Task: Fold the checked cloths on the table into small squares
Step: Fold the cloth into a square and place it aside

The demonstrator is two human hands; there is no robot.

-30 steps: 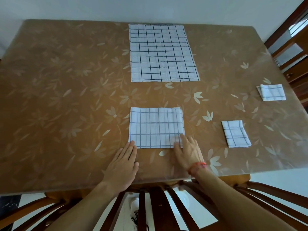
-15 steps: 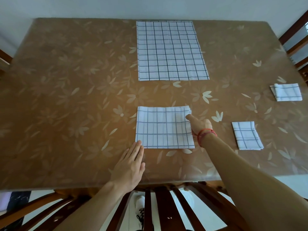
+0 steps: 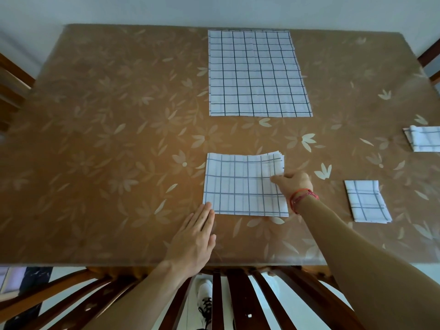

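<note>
Table [image 3: 95,139] held 4 checked cloths: near-right square [image 3: 366,201] & far-right square [image 3: 423,138] looked done, part-folded cloth [image 3: 242,186] lay near centre w/ left hand [image 3: 192,239] flat, fingertips at its near-left corner, right hand [image 3: 294,184] pinching its right edge, unfolded cloth [image 3: 257,72] waited far centre.

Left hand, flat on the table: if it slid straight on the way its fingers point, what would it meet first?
The near left corner of the half-folded checked cloth; the left hand seems to have its fingertips almost on it.
</note>
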